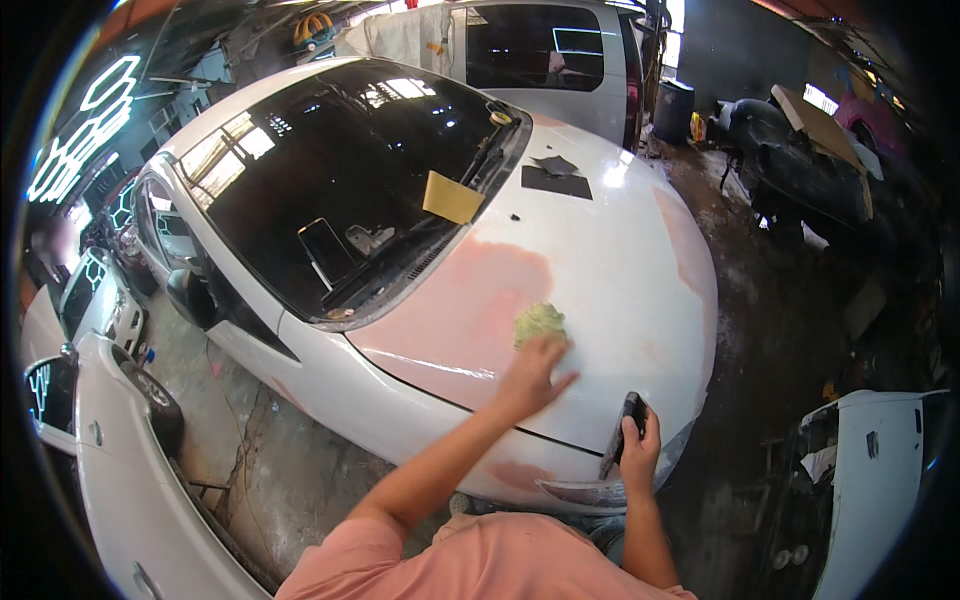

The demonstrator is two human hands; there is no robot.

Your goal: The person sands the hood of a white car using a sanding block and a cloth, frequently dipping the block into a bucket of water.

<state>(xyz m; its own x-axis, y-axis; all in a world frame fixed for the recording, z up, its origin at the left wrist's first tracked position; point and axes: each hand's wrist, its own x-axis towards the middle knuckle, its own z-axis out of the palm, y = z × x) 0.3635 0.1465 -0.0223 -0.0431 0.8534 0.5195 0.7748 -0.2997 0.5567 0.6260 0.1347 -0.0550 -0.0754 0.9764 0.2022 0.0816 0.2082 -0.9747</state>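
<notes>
My left hand presses a crumpled yellow-green cloth on the white car hood, at the edge of a pinkish patch. Its thumb sticks out to the right. Near the front corner of the hood, my right hand grips a dark sanding block, held upright above the headlight. Dark sheets of sandpaper lie farther up the hood. A yellow sheet rests at the base of the windshield.
A phone leans on the windshield, and a tape roll sits at its far corner. Another white car stands close on the left. A loose white door is at the lower right. Behind the hood is a van.
</notes>
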